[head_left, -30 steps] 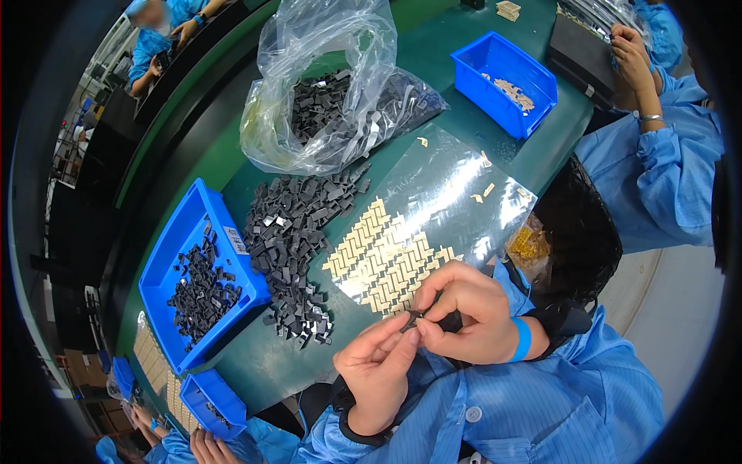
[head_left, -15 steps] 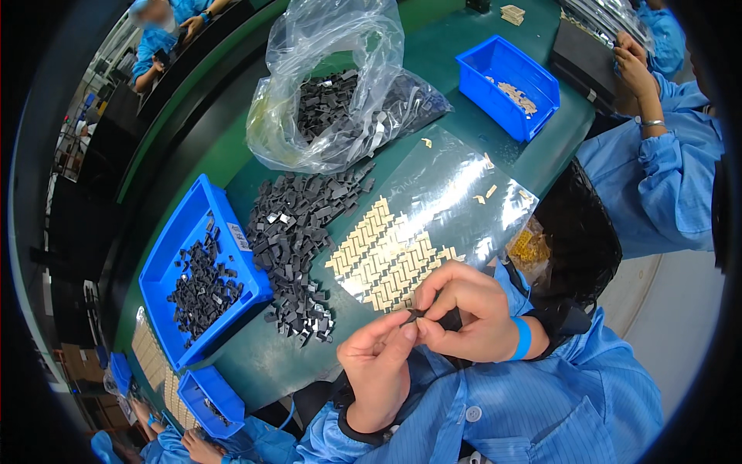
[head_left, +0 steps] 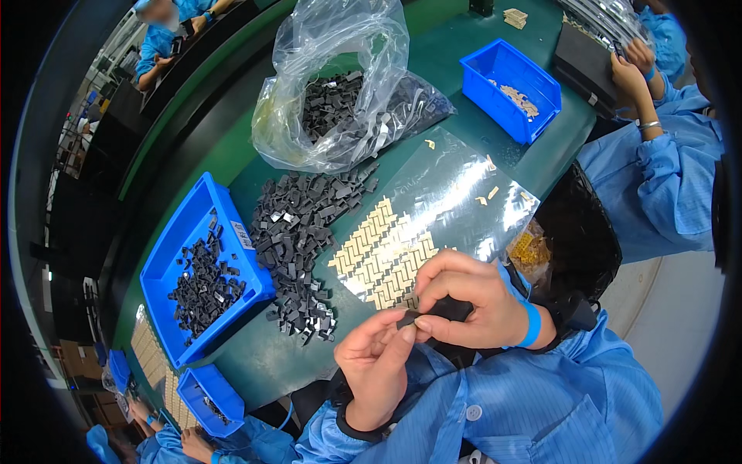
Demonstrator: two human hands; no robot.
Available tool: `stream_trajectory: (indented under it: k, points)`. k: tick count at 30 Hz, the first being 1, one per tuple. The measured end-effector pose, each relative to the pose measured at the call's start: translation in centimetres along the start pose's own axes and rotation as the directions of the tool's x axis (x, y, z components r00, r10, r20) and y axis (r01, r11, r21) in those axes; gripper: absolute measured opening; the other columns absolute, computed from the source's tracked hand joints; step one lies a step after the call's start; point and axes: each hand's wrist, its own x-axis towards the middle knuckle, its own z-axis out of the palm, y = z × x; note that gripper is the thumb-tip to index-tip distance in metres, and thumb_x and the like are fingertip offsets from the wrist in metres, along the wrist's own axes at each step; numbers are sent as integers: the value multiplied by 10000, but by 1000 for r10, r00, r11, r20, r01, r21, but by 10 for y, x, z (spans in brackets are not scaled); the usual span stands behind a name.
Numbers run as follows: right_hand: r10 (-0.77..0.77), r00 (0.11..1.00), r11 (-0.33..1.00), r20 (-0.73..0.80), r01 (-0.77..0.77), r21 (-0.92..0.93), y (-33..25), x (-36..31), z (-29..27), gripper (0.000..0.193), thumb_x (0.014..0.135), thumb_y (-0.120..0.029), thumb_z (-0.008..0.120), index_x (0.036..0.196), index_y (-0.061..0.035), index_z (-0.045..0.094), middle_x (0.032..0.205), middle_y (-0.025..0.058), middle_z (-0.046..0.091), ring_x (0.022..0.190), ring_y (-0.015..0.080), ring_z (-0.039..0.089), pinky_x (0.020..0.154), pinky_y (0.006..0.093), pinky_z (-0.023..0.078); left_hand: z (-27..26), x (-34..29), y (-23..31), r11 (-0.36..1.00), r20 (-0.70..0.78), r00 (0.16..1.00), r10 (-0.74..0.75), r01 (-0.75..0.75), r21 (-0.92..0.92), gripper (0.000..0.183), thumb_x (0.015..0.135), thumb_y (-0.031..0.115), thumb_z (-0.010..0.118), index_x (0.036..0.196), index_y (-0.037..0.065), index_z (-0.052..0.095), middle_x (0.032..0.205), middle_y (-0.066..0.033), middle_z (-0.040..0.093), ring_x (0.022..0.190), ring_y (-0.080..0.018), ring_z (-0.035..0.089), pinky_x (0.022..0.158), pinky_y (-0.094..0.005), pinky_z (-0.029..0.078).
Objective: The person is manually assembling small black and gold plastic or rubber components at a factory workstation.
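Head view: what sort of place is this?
Likely a factory assembly area: the left hand and right hand hold a small dark part, black parts are heaped on a green bench, and a co-worker wears blue nearby.

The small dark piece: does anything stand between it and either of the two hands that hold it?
Nothing visible does: the left hand and right hand both pinch the small dark piece directly. The clear sheet lies beyond them, not between.

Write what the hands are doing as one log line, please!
left hand: pinching small dark piece | right hand: touching it | nearby: dark pile, beige pieces on clear sheet, largest blue bin
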Motion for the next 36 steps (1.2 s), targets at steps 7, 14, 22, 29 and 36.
stream_trajectory:
  k: [7, 14, 22, 29, 36]
  points:
    - [177, 923, 868, 342, -310, 388, 12, 1, -11, 136, 831, -124, 647, 871, -5, 593, 798, 30, 599, 709, 77, 569, 632, 209, 434, -4, 2, 9, 990, 149, 986, -71, 51, 134, 324, 844, -66, 567, 1162, -98, 512, 997, -190, 633, 873, -222, 646, 797, -321, 535]
    - [318, 829, 812, 460, -489, 319, 9, 3, -9, 121, 826, -123, 626, 790, -36, 550, 657, -25, 537, 591, 37, 475, 513, 215, 368, -6, 7, 16, 972, 165, 975, -146, 111, 207, 389, 831, -84, 573, 1211, -87, 488, 999, -181, 634, 889, -220, 643, 812, -318, 527]
    - [271, 878, 864, 394, -402, 303, 12, 5, -1, 181, 849, -145, 616, 764, -26, 509, 638, -28, 508, 550, 43, 413, 488, 216, 336, 3, 3, 18, 820, 124, 992, -27, -49, 571, 395, 802, -116, 588, 1191, -73, 525, 977, -171, 648, 866, -189, 648, 793, -295, 528]
    - [130, 905, 891, 406, -286, 352, 22, 3, -9, 218, 885, -211, 601, 791, -46, 494, 689, 5, 526, 595, 85, 496, 513, 234, 374, -13, 6, 10, 937, 145, 936, -320, 335, -96, 251, 858, -21, 563, 1107, -43, 586, 940, -176, 650, 805, -217, 664, 732, -313, 556]
    - [-486, 818, 807, 309, 556, -200, 30, 15, -14, 251, 810, -276, 638, 761, -72, 499, 688, 38, 451, 575, 202, 468, 566, 295, 403, -15, -8, -4, 605, 178, 819, -545, 532, -593, 215, 886, 17, 520, 1087, -14, 590, 924, -174, 651, 784, -206, 654, 710, -298, 548]
